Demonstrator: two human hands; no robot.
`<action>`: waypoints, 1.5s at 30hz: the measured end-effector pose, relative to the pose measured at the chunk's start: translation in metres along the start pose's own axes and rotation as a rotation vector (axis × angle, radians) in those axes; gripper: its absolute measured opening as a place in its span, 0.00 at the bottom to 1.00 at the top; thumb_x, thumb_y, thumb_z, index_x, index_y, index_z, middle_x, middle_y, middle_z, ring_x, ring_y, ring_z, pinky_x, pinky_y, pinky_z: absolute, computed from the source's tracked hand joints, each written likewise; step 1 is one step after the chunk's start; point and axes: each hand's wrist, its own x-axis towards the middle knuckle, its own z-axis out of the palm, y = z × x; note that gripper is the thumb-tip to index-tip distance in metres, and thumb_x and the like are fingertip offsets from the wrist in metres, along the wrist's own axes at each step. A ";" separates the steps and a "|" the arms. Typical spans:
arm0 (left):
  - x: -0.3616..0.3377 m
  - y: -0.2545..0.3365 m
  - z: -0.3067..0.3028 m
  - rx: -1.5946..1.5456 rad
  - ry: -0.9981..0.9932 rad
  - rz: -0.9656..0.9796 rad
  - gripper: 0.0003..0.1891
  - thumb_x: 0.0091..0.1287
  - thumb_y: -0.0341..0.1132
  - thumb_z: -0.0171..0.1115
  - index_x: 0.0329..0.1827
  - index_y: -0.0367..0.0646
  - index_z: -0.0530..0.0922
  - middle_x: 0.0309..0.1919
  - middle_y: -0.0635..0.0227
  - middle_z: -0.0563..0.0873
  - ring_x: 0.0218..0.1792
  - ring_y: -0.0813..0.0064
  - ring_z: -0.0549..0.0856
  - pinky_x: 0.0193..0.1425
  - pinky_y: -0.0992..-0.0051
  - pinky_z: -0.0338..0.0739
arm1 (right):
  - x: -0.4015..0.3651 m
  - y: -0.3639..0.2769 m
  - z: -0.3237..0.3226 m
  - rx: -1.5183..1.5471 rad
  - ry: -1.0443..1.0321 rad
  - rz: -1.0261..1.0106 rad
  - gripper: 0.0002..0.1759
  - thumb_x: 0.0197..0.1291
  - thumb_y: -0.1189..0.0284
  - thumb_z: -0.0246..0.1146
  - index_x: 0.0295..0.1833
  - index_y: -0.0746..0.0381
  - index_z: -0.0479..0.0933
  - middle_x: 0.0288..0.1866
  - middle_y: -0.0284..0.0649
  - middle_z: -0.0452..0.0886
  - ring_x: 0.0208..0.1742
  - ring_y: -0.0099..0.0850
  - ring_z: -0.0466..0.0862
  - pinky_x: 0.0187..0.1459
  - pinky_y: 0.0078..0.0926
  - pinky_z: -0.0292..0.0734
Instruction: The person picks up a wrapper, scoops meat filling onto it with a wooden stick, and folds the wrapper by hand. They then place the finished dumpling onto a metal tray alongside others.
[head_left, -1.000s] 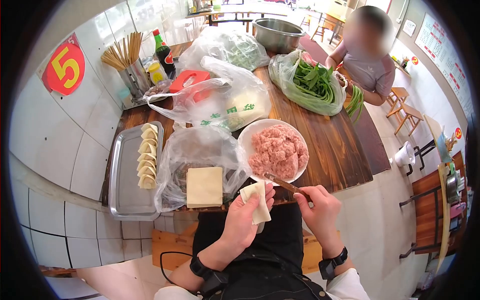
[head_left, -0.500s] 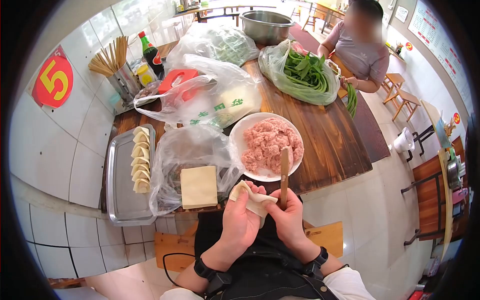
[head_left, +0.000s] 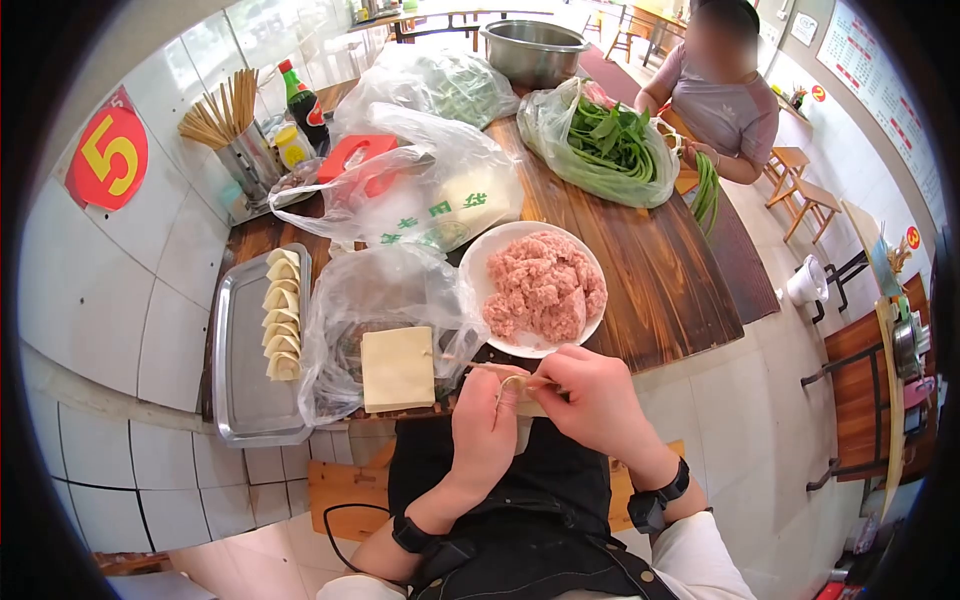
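Note:
My left hand is closed around a wonton wrapper, held just off the table's front edge. Over the wrapper, my right hand pinches a flat wooden stick, whose end points left; the fingers cover much of both. Right behind my hands sits a white plate heaped with pink minced meat. A stack of square wrappers lies on a clear plastic bag to the left. Farther left, a metal tray carries a row of folded wontons.
Bags, a bag of leafy greens and a steel pot stand farther back on the wooden table. Chopsticks and a sauce bottle are by the wall. Another person holds green stems at right.
My right hand has turned over and moved up and slightly right. The stick has swung from upright to nearly level, with its end now at the wrapper.

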 end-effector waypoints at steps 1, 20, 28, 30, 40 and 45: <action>0.001 0.002 0.000 0.024 0.010 0.057 0.07 0.75 0.31 0.55 0.44 0.37 0.79 0.41 0.58 0.84 0.45 0.58 0.82 0.53 0.66 0.76 | 0.002 -0.003 -0.001 0.000 0.000 0.000 0.05 0.56 0.76 0.67 0.37 0.61 0.78 0.32 0.39 0.79 0.30 0.40 0.83 0.30 0.32 0.78; -0.008 0.003 -0.002 -0.396 0.054 0.019 0.19 0.70 0.23 0.62 0.63 0.34 0.76 0.58 0.59 0.83 0.63 0.69 0.80 0.67 0.68 0.75 | 0.006 0.005 0.015 0.157 0.162 0.017 0.07 0.48 0.79 0.71 0.29 0.61 0.78 0.28 0.36 0.78 0.27 0.33 0.83 0.28 0.26 0.75; -0.024 -0.009 -0.034 -0.832 -0.098 -0.349 0.22 0.75 0.28 0.61 0.70 0.36 0.72 0.61 0.63 0.82 0.58 0.77 0.82 0.65 0.74 0.76 | -0.004 -0.006 0.037 0.920 -0.037 0.454 0.08 0.54 0.81 0.72 0.39 0.66 0.81 0.29 0.26 0.77 0.31 0.14 0.77 0.32 0.14 0.71; -0.026 -0.003 -0.065 -0.862 -0.036 -0.364 0.22 0.73 0.28 0.62 0.69 0.37 0.73 0.61 0.61 0.82 0.56 0.74 0.83 0.61 0.74 0.79 | -0.006 -0.010 0.028 0.889 -0.085 0.455 0.09 0.55 0.81 0.71 0.42 0.65 0.81 0.27 0.23 0.72 0.28 0.12 0.70 0.30 0.13 0.64; -0.007 -0.017 -0.267 0.679 0.064 0.060 0.28 0.55 0.15 0.57 0.63 0.39 0.79 0.49 0.63 0.80 0.40 0.71 0.83 0.45 0.78 0.78 | -0.028 0.026 0.012 0.851 0.023 0.557 0.03 0.61 0.79 0.66 0.40 0.65 0.79 0.27 0.21 0.71 0.29 0.11 0.67 0.32 0.12 0.60; 0.001 -0.032 -0.264 0.977 0.011 0.220 0.23 0.55 0.21 0.62 0.56 0.43 0.81 0.43 0.61 0.84 0.41 0.59 0.85 0.44 0.68 0.80 | -0.033 0.030 0.017 0.799 -0.008 0.538 0.04 0.62 0.78 0.67 0.40 0.65 0.79 0.26 0.21 0.70 0.29 0.11 0.65 0.32 0.13 0.59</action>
